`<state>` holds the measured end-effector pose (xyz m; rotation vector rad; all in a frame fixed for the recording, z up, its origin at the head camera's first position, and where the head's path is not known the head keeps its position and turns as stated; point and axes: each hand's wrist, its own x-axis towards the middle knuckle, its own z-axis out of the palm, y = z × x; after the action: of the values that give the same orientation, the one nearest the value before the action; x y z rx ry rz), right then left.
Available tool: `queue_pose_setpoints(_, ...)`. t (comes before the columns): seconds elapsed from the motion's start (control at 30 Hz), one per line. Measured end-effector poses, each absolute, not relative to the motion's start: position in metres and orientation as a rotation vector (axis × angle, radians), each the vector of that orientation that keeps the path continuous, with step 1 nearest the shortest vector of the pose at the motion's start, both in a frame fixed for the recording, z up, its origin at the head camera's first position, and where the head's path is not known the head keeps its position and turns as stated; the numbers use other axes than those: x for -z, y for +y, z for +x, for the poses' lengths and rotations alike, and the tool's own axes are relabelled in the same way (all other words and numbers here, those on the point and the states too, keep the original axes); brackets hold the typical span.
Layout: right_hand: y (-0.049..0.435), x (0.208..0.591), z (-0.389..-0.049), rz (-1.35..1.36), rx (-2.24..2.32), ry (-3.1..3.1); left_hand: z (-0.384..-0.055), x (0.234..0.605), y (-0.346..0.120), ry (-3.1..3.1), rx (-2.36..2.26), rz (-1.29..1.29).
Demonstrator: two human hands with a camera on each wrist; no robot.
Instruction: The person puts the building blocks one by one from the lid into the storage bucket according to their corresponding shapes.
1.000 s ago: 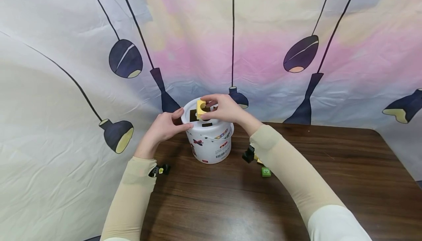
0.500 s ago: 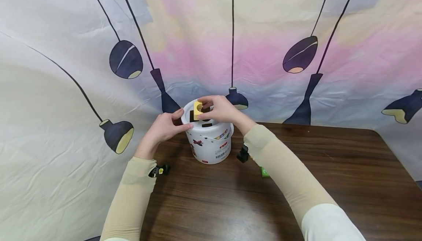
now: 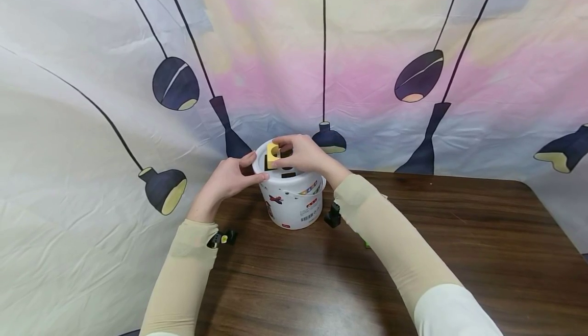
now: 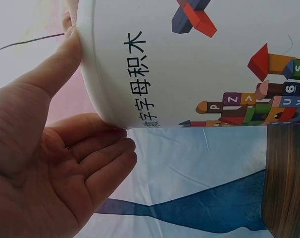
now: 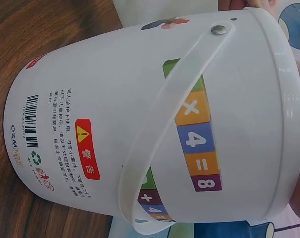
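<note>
A white bucket [image 3: 290, 208] with printed toy-block pictures stands on the table, its lid [image 3: 276, 173] pierced by dark shaped holes. My left hand [image 3: 227, 177] grips the lid's left edge, thumb at the front and fingers farther back. In the left wrist view, that hand [image 4: 61, 148] meets the bucket's rim [image 4: 93, 74] with the thumb and fingertips. Between the thumb and fingers of my right hand [image 3: 305, 154] is a yellow toy block [image 3: 270, 155] with a rounded notch, upright over the lid's left hole. In the right wrist view, the bucket hides most of this hand.
A green block [image 3: 367, 244] on the brown wooden table [image 3: 294, 285] is mostly hidden by my right forearm. The bucket's plastic handle [image 5: 162, 106] hangs down its side. A fabric backdrop [image 3: 367, 60] with painted lamps rises close behind the bucket.
My right hand has moved slightly left with the yellow block, from the lid's middle to its left hole. The right forearm now covers more of the green block. My left hand stays put.
</note>
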<state>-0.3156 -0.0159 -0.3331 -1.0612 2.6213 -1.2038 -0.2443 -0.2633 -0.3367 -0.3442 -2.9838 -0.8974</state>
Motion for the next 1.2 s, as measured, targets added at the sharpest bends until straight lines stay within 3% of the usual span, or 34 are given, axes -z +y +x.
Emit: queue_pose_setpoints(1.2,-0.024,0.337,-0.306,-1.098,1.054,2.694,-0.239,0.339,-0.262,-2.988,0.907,-0.352)
